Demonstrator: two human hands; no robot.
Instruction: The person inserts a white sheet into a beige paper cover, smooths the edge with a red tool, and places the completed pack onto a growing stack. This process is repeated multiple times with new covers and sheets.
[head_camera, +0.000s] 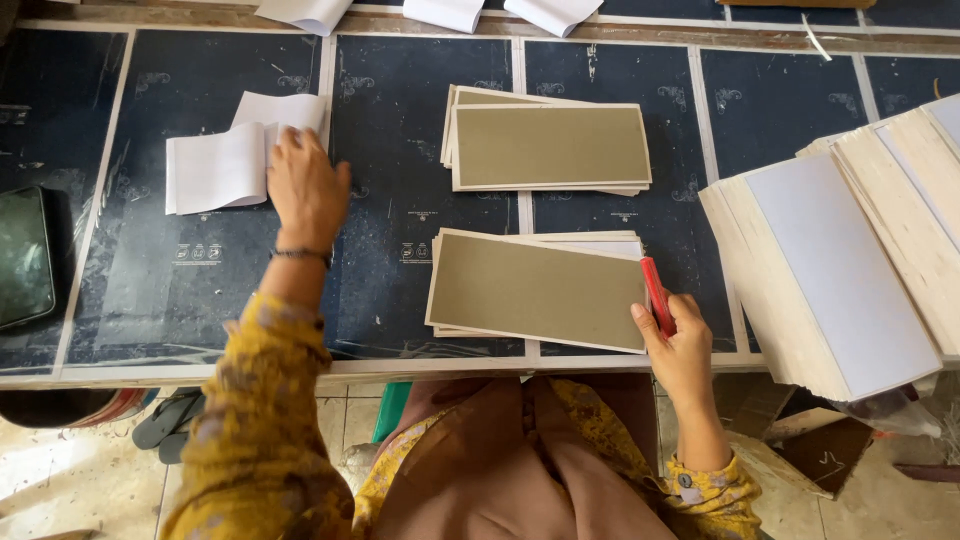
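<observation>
Right hand (678, 345) pinches a red tool (656, 296), pointing far; left hand (305, 185) presses folded white paper (215, 165); flat brown boards (535, 290) lie lengthwise left-right.

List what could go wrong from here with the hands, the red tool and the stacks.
1. The right hand grips a red tool right at the edge of the near card stack; a slip might mark the top card.
2. The left hand presses on loose white sheets; they could slide or crease.
3. The tall slanted stack overhangs the table edge and might topple.
</observation>
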